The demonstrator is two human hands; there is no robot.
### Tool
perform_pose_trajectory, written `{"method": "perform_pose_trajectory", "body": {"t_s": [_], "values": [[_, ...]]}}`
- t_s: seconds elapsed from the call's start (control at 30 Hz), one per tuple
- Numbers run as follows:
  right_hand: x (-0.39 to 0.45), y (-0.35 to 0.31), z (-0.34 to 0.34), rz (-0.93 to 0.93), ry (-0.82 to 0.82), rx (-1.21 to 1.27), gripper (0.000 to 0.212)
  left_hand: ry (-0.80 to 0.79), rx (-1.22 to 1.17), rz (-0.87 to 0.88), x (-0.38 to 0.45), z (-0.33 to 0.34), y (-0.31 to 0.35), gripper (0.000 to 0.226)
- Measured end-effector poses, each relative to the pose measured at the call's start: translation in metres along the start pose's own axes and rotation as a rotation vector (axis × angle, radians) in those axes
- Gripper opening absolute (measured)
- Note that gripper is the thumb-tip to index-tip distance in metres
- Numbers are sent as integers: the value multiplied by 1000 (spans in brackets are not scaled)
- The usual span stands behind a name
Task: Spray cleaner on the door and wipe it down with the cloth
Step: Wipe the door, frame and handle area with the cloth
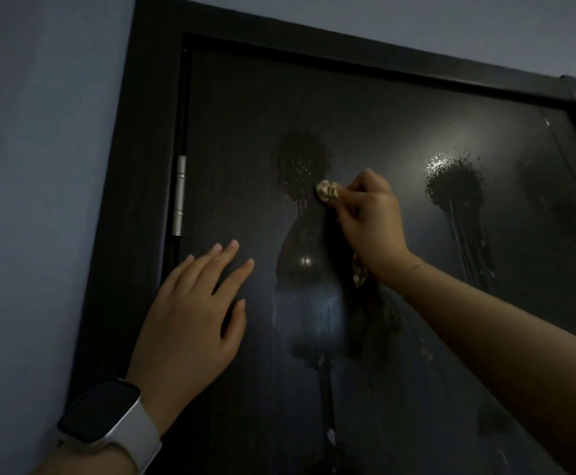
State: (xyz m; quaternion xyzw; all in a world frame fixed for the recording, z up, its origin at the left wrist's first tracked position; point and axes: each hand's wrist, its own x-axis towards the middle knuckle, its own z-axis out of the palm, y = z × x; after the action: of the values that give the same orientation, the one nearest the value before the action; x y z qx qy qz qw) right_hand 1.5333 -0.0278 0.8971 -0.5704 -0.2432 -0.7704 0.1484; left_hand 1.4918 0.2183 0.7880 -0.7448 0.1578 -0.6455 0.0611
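The dark brown door (245, 108) fills the view, with two wet spray patches on it. One patch (302, 166) lies at the centre, the other (454, 183) to the right, and both run down in streaks. My right hand (369, 217) grips a bunched pale patterned cloth (327, 190) and presses it on the door at the lower right edge of the centre patch. A tail of the cloth hangs below my wrist. My left hand (194, 303) lies flat on the door with straight, spread fingers, left of the wet streak. No spray bottle is in view.
A dark door frame (149, 132) borders the door at left and top. A silver hinge (179, 195) sits on the left edge, just above my left fingertips. Pale blue wall (40, 166) lies to the left. A watch with a white strap (108, 426) is on my left wrist.
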Motion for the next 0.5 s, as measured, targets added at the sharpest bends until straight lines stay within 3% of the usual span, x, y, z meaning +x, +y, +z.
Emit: {"method": "perform_pose_trajectory", "body": {"t_s": [0.17,0.23,0.43,0.5], "values": [[-61,-35,-17,-295,-222,145,29,4,-4,1,1,-1,1,52],[-49,-22,-17,-362,-238,107,30,-2,5,5,2,0,3,53],[20,5,7,125,74,120,30,66,-101,24,14,-12,-6,53],[11,-28,17,76,76,226,21,151,-71,15,37,-23,-17,51]]}}
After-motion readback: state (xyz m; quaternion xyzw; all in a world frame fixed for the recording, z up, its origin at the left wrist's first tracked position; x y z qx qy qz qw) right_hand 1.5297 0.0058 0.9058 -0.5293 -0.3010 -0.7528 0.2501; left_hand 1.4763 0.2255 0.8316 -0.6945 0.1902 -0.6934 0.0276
